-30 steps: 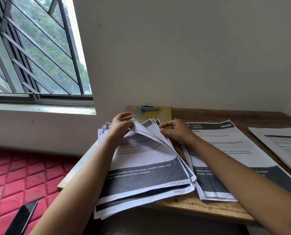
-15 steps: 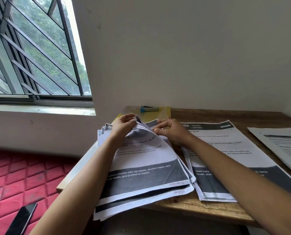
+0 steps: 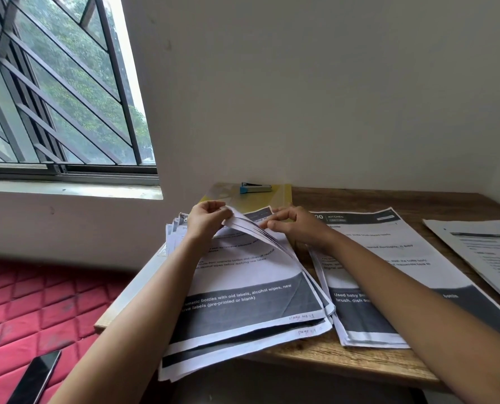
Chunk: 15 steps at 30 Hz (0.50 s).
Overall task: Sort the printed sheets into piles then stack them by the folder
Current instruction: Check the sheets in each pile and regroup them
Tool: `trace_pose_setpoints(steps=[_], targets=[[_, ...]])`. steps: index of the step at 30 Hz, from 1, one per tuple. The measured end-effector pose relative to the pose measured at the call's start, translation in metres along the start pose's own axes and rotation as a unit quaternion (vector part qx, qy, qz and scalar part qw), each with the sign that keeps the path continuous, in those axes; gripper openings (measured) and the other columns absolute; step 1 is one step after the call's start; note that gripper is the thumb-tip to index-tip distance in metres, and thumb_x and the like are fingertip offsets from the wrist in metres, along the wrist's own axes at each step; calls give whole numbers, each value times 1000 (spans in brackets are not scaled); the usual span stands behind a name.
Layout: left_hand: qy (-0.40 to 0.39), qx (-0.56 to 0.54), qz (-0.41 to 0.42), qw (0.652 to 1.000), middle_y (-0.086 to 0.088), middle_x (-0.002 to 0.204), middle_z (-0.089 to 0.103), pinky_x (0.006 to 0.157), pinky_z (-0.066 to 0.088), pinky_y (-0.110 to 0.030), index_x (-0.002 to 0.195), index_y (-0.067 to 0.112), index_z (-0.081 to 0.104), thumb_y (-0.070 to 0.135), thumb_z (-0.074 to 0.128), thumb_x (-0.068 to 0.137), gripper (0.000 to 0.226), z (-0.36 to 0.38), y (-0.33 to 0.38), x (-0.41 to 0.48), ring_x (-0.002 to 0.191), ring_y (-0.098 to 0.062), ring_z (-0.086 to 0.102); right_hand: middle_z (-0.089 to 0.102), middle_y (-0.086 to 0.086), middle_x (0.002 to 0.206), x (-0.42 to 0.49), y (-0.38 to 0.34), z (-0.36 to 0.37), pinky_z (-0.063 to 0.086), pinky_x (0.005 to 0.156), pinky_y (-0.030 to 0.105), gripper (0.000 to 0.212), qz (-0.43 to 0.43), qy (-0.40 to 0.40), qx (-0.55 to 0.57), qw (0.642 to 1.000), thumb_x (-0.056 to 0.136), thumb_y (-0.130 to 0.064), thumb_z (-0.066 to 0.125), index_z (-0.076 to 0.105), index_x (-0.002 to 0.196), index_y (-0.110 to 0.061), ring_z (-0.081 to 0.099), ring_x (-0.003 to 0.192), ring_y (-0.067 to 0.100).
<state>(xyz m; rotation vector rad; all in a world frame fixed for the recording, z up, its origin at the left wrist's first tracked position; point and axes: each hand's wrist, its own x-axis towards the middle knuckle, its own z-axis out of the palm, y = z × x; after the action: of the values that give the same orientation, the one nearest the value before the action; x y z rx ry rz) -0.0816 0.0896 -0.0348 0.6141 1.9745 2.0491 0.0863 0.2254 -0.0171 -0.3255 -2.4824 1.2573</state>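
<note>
Here, the wooden table stands against the pale wall with the yellow folder lying flat at its far edge, and everything else is best placed from that folder. Down and to the left of the folder, off the table, spreads a red quilted mat. Directly in front of the folder, overlapping its near edge, lies the unsorted stack of printed sheets, loosely fanned and hanging over the table's front edge. To the right of the folder and a little nearer is a neater middle pile headed with a dark band, just beside the unsorted stack. Further right again from the folder a third pile runs out of view. Just in front of the folder the left hand has its fingers curled round the lifted far edges of the top few sheets, bending them up. The right hand, at the folder's near right corner, pinches a sheet edge under the raised ones between thumb and forefinger. Far to the folder's lower left a dark phone lies on the mat. On the folder itself rests a small blue stapler.
</note>
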Motion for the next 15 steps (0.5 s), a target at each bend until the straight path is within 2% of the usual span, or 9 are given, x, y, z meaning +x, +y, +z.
trace_pose_setpoints(steps=[2, 3, 5, 8, 11, 15], targets=[[-1, 11, -1, 1000, -7, 79, 65, 71, 49, -31, 99, 6, 66, -2, 69, 79, 22, -1, 0, 0, 75, -21, 57, 64, 2, 119, 1, 0, -2, 41, 96, 29, 20, 22, 47, 13, 999, 92, -18, 59, 72, 107, -17, 54, 119, 16], [-4, 13, -1, 1000, -6, 77, 64, 70, 49, -29, 100, 5, 66, -4, 67, 80, 21, -1, 0, 1, 74, -20, 56, 65, 3, 117, 2, 1, -3, 42, 90, 26, 22, 37, 80, -9, 996, 91, -17, 59, 70, 109, -15, 57, 114, 17], [-3, 18, -8, 1000, -5, 76, 63, 67, 48, -27, 101, 3, 66, -5, 65, 81, 21, -2, 0, 2, 71, -19, 55, 62, 6, 121, 5, 4, -2, 41, 88, 24, 28, 63, 103, -84, 989, 89, -19, 60, 66, 115, -13, 57, 113, 19], [-2, 22, -21, 1000, -6, 74, 61, 66, 50, -28, 96, 6, 66, -6, 65, 81, 19, -2, 1, 4, 71, -20, 55, 58, 7, 127, 6, 5, 0, 40, 87, 25, 35, 77, 75, -138, 984, 88, -23, 62, 62, 121, -11, 55, 113, 20], [-3, 18, -29, 999, -7, 75, 61, 68, 51, -29, 96, 5, 66, -5, 65, 81, 18, -3, 1, 5, 70, -19, 56, 61, 7, 123, 4, 4, -1, 44, 85, 26, 36, 67, 84, -104, 989, 86, -19, 65, 63, 121, -11, 57, 105, 18], [-8, 10, -37, 999, -6, 73, 61, 68, 51, -26, 97, 6, 66, -4, 64, 83, 17, -4, 0, 5, 64, -15, 56, 66, 2, 112, 0, -1, -1, 45, 72, 19, 29, 28, 103, -33, 994, 83, -14, 69, 68, 112, -15, 60, 95, 11]])
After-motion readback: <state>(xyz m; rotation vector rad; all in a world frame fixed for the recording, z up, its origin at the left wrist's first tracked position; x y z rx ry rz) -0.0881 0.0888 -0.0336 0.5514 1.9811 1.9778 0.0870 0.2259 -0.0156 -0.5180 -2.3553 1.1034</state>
